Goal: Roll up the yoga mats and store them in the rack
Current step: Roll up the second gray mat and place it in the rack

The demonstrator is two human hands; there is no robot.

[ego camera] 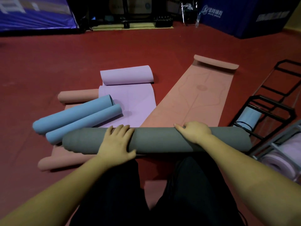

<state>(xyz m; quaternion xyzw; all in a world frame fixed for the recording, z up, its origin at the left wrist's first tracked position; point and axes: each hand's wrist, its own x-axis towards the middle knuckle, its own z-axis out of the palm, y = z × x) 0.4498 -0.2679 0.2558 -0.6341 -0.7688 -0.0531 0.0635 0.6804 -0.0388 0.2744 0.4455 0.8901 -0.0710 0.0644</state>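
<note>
Beyond both hands the dark red floor (48, 62) runs to blue padded panels (244, 15), with dim gear between them too dark to identify. Right of the right hand (194, 132), a black wire rack (268, 111) is cut off by the edge and holds what may be a pale blue roll. The rolled grey yoga mat (154, 139) lies across a flat pink mat (195, 95). The left hand (116, 141) presses it, fingers spread; the right hand curls over its top. Left of the left hand lie two blue rolled mats (73, 118).
</note>
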